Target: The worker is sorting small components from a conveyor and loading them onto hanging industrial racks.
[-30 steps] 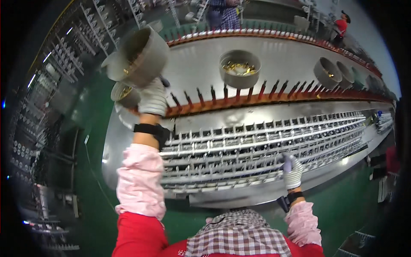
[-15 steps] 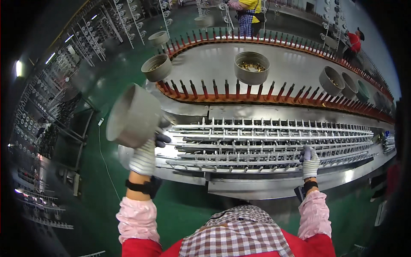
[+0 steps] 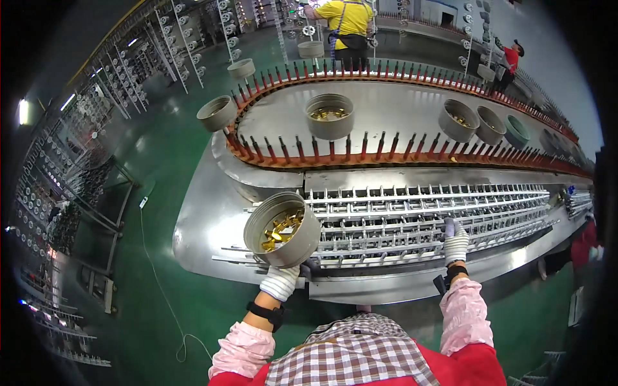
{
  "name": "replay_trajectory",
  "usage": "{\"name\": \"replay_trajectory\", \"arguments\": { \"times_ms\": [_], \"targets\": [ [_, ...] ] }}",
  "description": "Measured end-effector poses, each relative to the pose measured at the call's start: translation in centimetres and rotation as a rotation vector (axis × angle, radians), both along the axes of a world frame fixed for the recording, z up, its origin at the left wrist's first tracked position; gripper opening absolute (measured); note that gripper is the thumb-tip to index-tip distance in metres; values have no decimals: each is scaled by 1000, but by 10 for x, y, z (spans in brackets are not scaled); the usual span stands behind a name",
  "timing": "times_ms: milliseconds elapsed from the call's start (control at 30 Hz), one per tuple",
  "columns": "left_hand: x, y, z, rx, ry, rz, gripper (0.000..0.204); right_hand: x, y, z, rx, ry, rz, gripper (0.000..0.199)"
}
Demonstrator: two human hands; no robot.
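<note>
My left hand (image 3: pixel 281 282), in a striped glove, holds up a round grey tub (image 3: pixel 302 242) tilted toward me. Gold-coloured metal parts (image 3: pixel 277 237) lie inside it. The tub hides most of the left fingers. Beneath and beside it, long silvery metal racks (image 3: pixel 386 224) with rows of short upright pegs lie side by side on the metal worktop. Toward the right end of these racks, my gloved right hand (image 3: pixel 456 242) has its fingers drawn together at a rack bar.
Behind the racks, an orange conveyor track (image 3: pixel 360 161) with upright red-and-black spindles loops around a metal table (image 3: pixel 399 106). Several grey tubs (image 3: pixel 329 125) and a green tub (image 3: pixel 517 132) stand there. A person in yellow (image 3: pixel 349 26) and one in red (image 3: pixel 510 59) are beyond. A white cable (image 3: pixel 149 257) crosses the green floor.
My left hand has brought the tub right and down over the racks' near left end, and its contents now show. The right hand stays at the racks; the whole view has shifted slightly.
</note>
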State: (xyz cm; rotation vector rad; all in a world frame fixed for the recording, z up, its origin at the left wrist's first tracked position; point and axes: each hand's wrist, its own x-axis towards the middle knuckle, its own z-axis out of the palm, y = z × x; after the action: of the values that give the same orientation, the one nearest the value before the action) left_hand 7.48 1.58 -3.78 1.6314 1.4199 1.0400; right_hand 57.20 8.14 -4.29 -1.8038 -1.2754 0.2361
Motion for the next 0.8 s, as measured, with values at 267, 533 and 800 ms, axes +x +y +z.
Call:
{"name": "replay_trajectory", "arguments": {
  "times_ms": [267, 533, 800],
  "targets": [
    [24, -14, 76, -212, -174, 72, 26, -17, -10, 31, 25, 94, 25, 38],
    [-3, -34, 5, -44, 184, 135, 23, -13, -6, 21, 20, 140, 44, 33],
    [7, -37, 30, 1, 559, 56, 34, -31, -13, 43, -29, -27, 69, 23]
  ]
}}
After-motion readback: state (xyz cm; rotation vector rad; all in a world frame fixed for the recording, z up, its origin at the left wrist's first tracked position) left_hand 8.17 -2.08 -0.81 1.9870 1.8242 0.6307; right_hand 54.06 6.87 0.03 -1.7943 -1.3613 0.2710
